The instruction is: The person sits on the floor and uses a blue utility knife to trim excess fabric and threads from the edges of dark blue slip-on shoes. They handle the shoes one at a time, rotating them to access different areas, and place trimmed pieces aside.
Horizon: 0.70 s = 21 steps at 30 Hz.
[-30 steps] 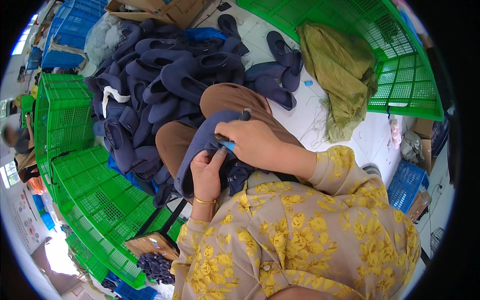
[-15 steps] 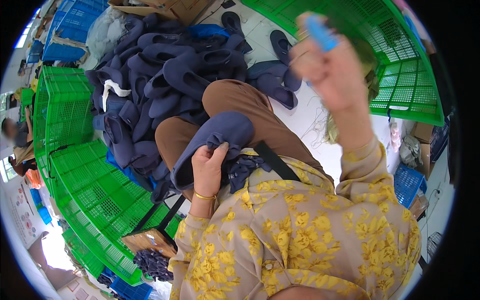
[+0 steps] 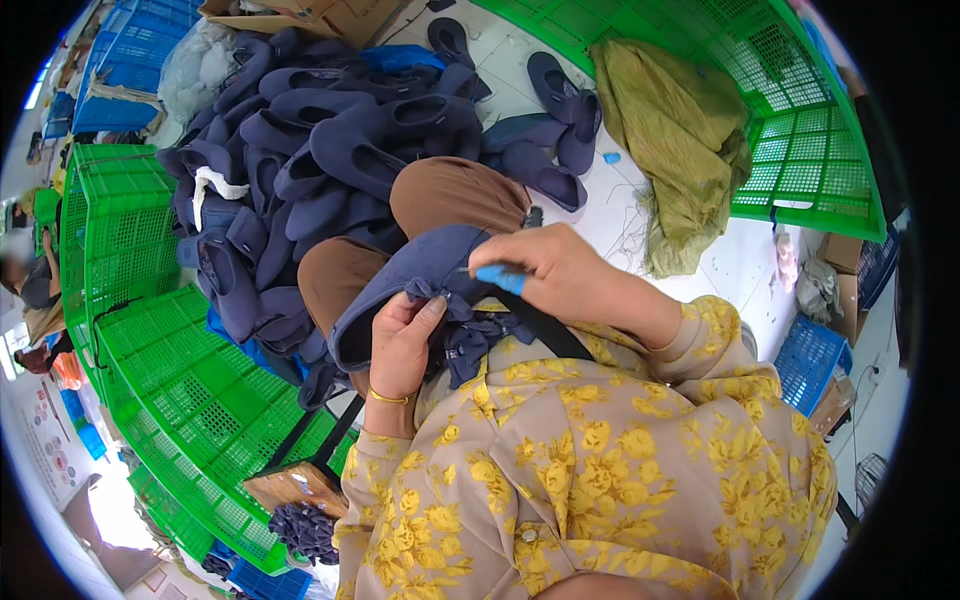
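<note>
The right hand (image 3: 550,265) is curled closed with the knuckles up, and it has hold of a small dark tool (image 3: 535,216) whose end sticks out above the fist; the exact kind is hard to make out. A blue wrap (image 3: 500,278) covers part of a finger, and the fingertips point left, at the edge of the navy shoe (image 3: 425,262). Whether the tool touches the shoe cannot be told. The right forearm slants in from the lower right, its floral sleeve (image 3: 710,345) pushed up above the wrist.

The left hand (image 3: 402,340) is closed in a pinch — thumb against bent fingers — gripping the gathered fabric at the shoe's near edge. Its forearm rises almost straight up the view, with a gold bracelet (image 3: 390,398) round the wrist. The shoe lies tilted over the person's lap, against the brown trousers (image 3: 450,195), and bunched navy cloth (image 3: 478,345) sits just beside the left hand. A black strap (image 3: 550,330) runs below the right hand.

Beyond the knees, a large heap of navy shoes (image 3: 345,140) covers the floor, a white strip (image 3: 212,188) lying on it. Green crates (image 3: 190,370) stand to the left; an olive cloth (image 3: 670,150) lies at upper right.
</note>
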{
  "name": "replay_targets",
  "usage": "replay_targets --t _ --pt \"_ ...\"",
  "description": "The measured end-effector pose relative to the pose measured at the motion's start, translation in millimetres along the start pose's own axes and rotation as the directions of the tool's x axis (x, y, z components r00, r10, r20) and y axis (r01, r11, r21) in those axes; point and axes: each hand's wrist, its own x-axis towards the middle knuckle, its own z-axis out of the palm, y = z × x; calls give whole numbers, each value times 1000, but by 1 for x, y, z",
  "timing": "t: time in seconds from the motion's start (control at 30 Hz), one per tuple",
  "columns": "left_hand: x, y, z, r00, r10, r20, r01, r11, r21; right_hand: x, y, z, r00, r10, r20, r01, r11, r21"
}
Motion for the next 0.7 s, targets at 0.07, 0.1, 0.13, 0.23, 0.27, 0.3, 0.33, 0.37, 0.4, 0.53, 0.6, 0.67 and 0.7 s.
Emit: replay_targets --t 0.07,0.1,0.13,0.23,0.27,0.3,0.33,0.37,0.4,0.53,0.6,0.67,0.7 --pt "0 -3 -6 1000 7 27 -7 1000 4 -5 8 10 998 -34 52 42 986 -161" --pt "0 -5 -9 999 1 34 -2 1000 12 -5 5 11 996 -37 86 56 971 -232" --pt "0 -8 -14 999 -5 41 4 1000 20 -5 3 12 992 -37 120 72 951 -301" --pt "0 -6 -9 1000 10 17 -11 1000 20 -5 3 14 990 -55 127 96 936 -340" --pt "0 -5 -6 1000 21 2 -21 1000 16 -5 3 15 990 -66 124 105 934 -340" --pt "0 -5 -8 1000 12 14 -12 1000 12 -4 4 15 990 -77 121 114 934 -339" --pt "-1 -7 -10 1000 3 25 -3 1000 7 -4 4 15 989 -87 119 123 933 -338" --pt "-1 -7 -12 999 -6 37 6 1000 3 -4 3 15 989 -86 122 124 930 -347" --pt "-1 -7 -12 999 -3 37 3 1000 2 -4 3 15 989 -84 124 123 926 -356" --pt "0 -8 -13 1000 -7 31 7 1000 7 -3 5 17 987 -95 130 138 916 -377" --pt "0 -8 -12 1000 -4 17 4 1000 14 -3 5 15 987 -97 128 139 918 -372" --pt "0 -5 -6 1000 10 -4 -10 1000 21 -2 4 14 987 -92 132 135 918 -372" --pt "0 -4 -5 1000 11 -5 -11 1000 19 -2 3 13 987 -86 138 132 918 -375"
